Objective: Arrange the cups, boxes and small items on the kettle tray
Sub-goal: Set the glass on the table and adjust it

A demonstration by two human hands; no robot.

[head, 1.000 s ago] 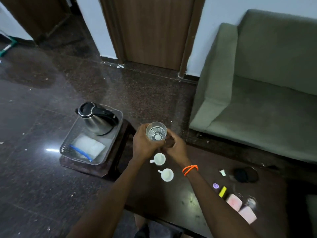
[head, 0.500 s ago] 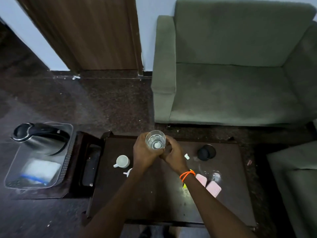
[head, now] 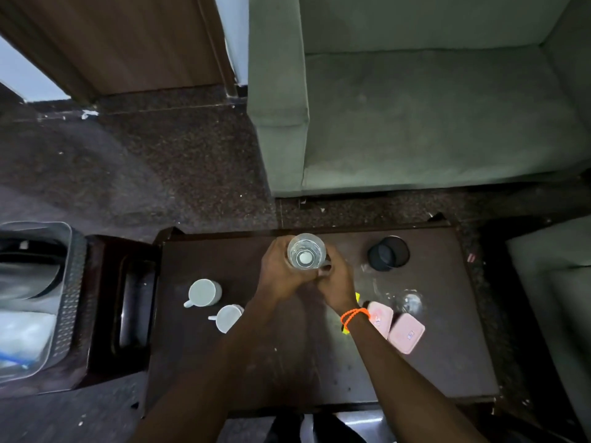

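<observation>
Both hands meet over the far middle of the dark wooden table [head: 287,362], holding 1 clear glass [head: 306,251] upright above the tabletop. The left hand [head: 281,270] has its fingers curled round the glass's left side. The right hand [head: 335,282] closes against the lower right side of the glass, fingers bent in toward it; how far they wrap round it is hidden by the glass itself. Something small and white shows through the bottom of the glass. An orange bracelet [head: 354,316] circles the right wrist.

Left of the left hand and a little nearer the person, 2 white cups [head: 204,293] stand close together on the table, handles pointing left; the nearer one is partly covered by the left forearm. Just right of the right wrist lie 2 pink boxes [head: 406,332], touching each other; each carries a small printed mark, too small to read. A yellow item [head: 357,297] peeks out on both sides of the right wrist. Beyond the boxes sits a second clear glass [head: 411,301], hard to make out against the table. To the far right of the hands stands a black round container [head: 388,253].

Well to the left of the hands, past the table's end, the clear plastic kettle tray [head: 68,298] rests on a dark wooden stand [head: 105,314]; the kettle [head: 28,266] in it is cut off at the edge of view, with a white packet [head: 22,334] nearer the person. A green sofa [head: 431,107] faces the table from beyond the hands.
</observation>
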